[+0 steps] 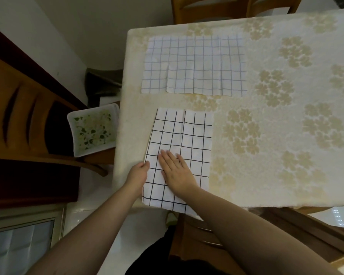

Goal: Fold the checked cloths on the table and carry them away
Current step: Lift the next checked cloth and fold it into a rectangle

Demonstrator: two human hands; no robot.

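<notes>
At lower centre, the right hand is pressing flat-fingered on the black-checked cloth to pin it to the surface while the left hand is pinching its left edge, probably to fold it.

Both bare forearms reach over the near black-checked cloth. The right hand lies flat on it, fingers straight; the left hand grips its left edge.

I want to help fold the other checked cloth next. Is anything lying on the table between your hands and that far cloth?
No, nothing visible. Both the left hand and right hand are on the near cloth. Between it and the far cloth there is only a bare strip of tablecloth.
</notes>
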